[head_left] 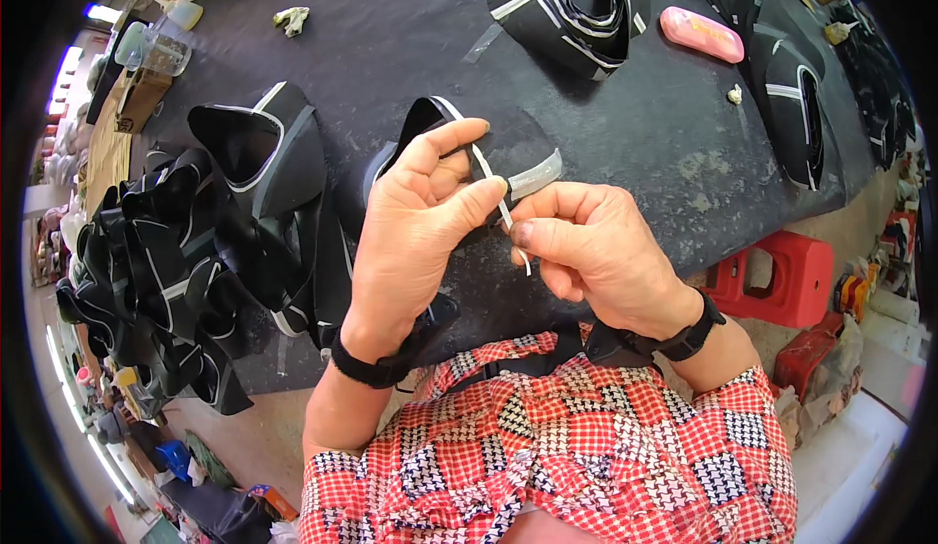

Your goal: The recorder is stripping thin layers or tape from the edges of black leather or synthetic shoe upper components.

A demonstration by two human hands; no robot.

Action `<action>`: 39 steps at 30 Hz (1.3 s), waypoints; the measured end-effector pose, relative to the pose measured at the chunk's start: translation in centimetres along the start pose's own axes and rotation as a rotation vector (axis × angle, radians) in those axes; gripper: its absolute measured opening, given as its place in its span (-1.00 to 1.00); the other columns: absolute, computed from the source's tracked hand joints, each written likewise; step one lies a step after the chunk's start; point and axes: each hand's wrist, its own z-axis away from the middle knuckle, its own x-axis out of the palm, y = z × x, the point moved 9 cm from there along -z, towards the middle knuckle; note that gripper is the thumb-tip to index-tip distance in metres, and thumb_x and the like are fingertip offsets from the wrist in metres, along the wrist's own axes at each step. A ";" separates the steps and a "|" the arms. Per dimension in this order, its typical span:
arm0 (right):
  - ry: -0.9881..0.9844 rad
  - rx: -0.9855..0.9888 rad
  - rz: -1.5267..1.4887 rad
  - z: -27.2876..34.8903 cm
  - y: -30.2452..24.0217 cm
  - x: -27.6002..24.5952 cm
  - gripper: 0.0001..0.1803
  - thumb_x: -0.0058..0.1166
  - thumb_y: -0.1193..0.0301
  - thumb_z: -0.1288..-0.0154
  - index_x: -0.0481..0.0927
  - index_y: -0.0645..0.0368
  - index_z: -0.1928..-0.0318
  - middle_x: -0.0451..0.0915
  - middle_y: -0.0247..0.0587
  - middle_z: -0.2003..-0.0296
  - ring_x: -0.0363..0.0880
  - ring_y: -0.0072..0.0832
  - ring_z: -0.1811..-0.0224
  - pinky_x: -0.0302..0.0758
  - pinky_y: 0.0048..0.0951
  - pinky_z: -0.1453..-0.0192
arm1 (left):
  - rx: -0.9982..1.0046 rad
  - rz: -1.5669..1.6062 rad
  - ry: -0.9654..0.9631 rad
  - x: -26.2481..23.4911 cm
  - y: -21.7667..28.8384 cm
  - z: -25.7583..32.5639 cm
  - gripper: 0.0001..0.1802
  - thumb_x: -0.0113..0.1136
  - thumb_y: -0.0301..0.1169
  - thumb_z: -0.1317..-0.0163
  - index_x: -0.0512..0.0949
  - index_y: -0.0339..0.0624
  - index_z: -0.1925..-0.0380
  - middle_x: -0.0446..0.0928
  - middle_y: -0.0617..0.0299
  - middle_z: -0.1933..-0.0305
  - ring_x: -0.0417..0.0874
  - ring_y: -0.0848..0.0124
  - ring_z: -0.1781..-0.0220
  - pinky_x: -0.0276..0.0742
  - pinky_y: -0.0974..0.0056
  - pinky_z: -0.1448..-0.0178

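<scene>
In front of me a black shoe upper (523, 134) with a pale strip along its edge rests at the table, partly hidden behind my hands. A narrow white tape (485, 165) runs along it, and its loose end hangs down between my hands. My left hand (405, 217) pinches the tape against the upper with its thumb and fingers. Close by on the right, my right hand (611, 251) is closed, thumb against forefinger, on the tape near its lower end. Another black upper with white edging (311, 153) stands just left of my left hand.
A heap of black uppers (171, 266) covers the table's left side. Farther off on the dark table (391, 46) lie coiled black pieces (576, 17), a pink case (702, 34) and white scraps (291, 20). A red stool (782, 275) stands beyond the right edge.
</scene>
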 end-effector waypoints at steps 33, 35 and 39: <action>-0.036 -1.492 1.076 6.7 -7.5 6.0 -0.65 0.27 0.59 0.23 0.57 0.18 0.29 0.54 -0.25 0.38 0.49 -0.39 0.49 0.48 -0.46 0.43 | 0.087 -0.021 -0.046 -0.4 2.5 4.7 -0.31 -0.03 -0.73 -0.14 0.03 -0.20 -0.28 0.54 0.14 0.14 0.51 0.56 0.17 0.39 0.52 0.12; -0.063 -1.445 0.995 6.6 -8.2 6.2 -0.70 0.24 0.62 0.22 0.56 0.20 0.35 0.54 -0.24 0.42 0.49 -0.39 0.52 0.47 -0.47 0.46 | 0.107 -0.016 -0.049 -0.5 2.0 4.9 -0.31 -0.02 -0.73 -0.13 0.05 -0.19 -0.27 0.54 0.16 0.15 0.50 0.58 0.18 0.38 0.53 0.14; 0.000 -1.316 0.898 5.7 -8.1 5.5 -0.69 0.15 0.70 0.22 0.53 0.20 0.35 0.54 -0.21 0.42 0.54 -0.33 0.46 0.48 -0.48 0.43 | 0.091 0.009 -0.055 -1.2 1.4 5.6 -0.32 -0.02 -0.73 -0.11 0.08 -0.18 -0.26 0.53 0.18 0.17 0.49 0.61 0.20 0.36 0.53 0.17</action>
